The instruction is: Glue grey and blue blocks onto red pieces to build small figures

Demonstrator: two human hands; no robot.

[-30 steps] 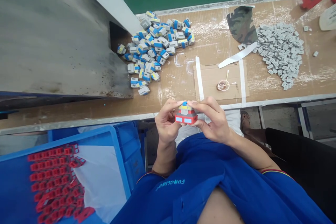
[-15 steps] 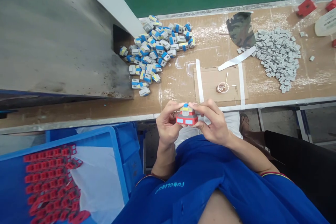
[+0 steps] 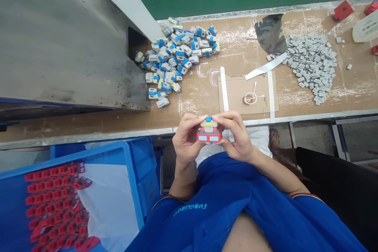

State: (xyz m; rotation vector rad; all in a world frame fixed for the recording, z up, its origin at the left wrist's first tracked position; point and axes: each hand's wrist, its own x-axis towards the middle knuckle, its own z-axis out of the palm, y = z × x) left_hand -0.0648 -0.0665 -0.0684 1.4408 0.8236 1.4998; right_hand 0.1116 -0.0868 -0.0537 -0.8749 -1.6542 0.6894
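Note:
Both hands hold a small stacked block assembly [image 3: 209, 132] above the front edge of the bench. Its base is red with blue panels, and grey, yellow and blue parts sit on top. My left hand [image 3: 186, 139] grips its left side, and my right hand [image 3: 236, 136] pinches it from the right. Fingers hide part of the upper layers. Farther off lies a heap of blue, grey and white blocks [image 3: 174, 57], with a heap of small grey pieces [image 3: 310, 67] to the right.
A blue tray [image 3: 126, 173] with red pieces [image 3: 56, 204] on white sheeting sits at lower left. A metal sheet [image 3: 65, 47] slants over the cardboard-covered bench [image 3: 201, 102]. Camouflage cloth [image 3: 270, 33], a cardboard square [image 3: 236, 94] and a coiled wire [image 3: 251, 97] lie ahead.
The view has drifted slightly, shifting the tray and heaps a little in the picture. My fingertips now sit closer together over the assembly's upper part.

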